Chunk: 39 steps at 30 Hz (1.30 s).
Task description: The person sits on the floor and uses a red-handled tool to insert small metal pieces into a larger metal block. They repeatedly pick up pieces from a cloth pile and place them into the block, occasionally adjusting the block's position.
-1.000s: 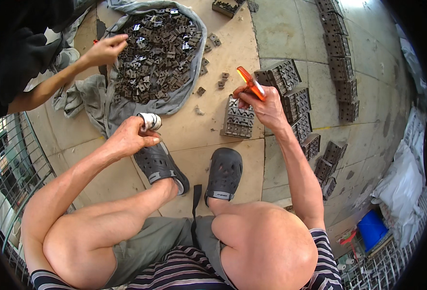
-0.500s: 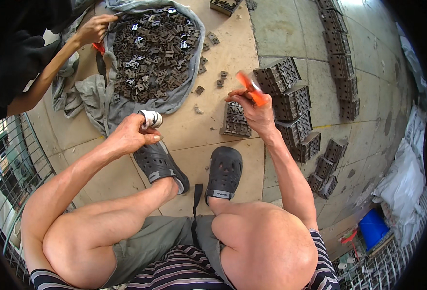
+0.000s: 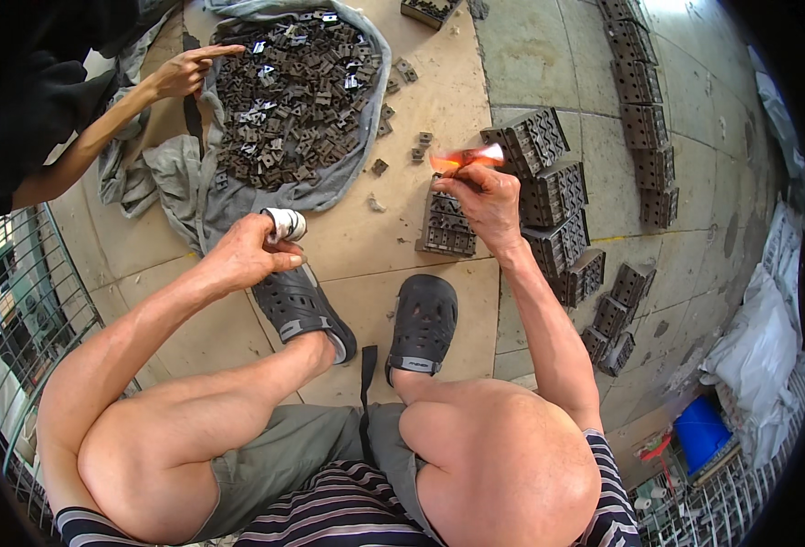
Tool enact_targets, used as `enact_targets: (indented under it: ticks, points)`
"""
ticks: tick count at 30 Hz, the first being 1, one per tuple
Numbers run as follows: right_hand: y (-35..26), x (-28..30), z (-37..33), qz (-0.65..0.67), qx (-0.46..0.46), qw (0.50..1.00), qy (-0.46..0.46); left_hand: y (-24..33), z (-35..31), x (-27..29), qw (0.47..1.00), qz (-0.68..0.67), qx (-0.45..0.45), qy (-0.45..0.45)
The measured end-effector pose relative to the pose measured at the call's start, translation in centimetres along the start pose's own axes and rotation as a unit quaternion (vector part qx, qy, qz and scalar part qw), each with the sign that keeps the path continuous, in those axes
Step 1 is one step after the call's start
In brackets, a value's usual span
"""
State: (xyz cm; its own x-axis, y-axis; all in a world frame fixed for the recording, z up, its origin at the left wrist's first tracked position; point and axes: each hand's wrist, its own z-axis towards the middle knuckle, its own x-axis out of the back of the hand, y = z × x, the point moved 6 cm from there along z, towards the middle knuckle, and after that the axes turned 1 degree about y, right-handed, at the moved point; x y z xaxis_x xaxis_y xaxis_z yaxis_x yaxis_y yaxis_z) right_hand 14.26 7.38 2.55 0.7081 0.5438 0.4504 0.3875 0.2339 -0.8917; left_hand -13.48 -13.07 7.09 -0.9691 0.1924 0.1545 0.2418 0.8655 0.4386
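Observation:
My right hand (image 3: 482, 205) is closed on a small orange object (image 3: 464, 159), smeared by motion, so its kind is unclear. Just below it on the floor is a dark metal block (image 3: 447, 226) with rows of small parts on top. My left hand (image 3: 255, 253) hangs by my left shoe with curled fingers and the thumb pressed in. White wrapping (image 3: 286, 224) surrounds a finger there; whether that hand also holds something is hidden. Beyond it, many small dark metal clips (image 3: 293, 105) are heaped on a grey cloth (image 3: 329, 193).
A co-worker's hand (image 3: 184, 73) reaches from the left, its forefinger over the heap's edge. More dark blocks (image 3: 548, 191) stand to the right of my right hand, with a long row (image 3: 644, 123) farther right. Loose clips (image 3: 405, 70) lie beside the cloth. A wire cage (image 3: 51, 273) borders the left.
The orange object has turned from a slant to nearly level as my right wrist tipped. The co-worker's hand has moved right and now stretches out a finger. My left hand stays put.

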Motion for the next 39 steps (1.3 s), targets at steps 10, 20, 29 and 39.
enact_targets:
  ticks: [10, 20, 29, 39]
  points:
    - [-2.8, 5.9, 1.7, -0.228, 0.093, 0.966, -0.083, -0.2, -1.4, -0.2, 0.987, 0.156, -0.031, -0.026]
    - [-10.7, 3.3, 5.1, -0.451, 0.399, 0.724, -0.336, 1.7, 4.5, -14.6, 0.981, 0.172, -0.078, 0.031]
    - [-11.2, 2.8, 6.2, -0.372, 0.388, 0.76, -0.365, 5.5, 7.2, -19.1, 0.929, -0.059, -0.215, 0.297]
    - [-7.3, -1.4, 6.7, -0.342, 0.228, 0.809, -0.421, 2.7, 8.2, -21.3, 0.908, -0.218, -0.175, 0.313]
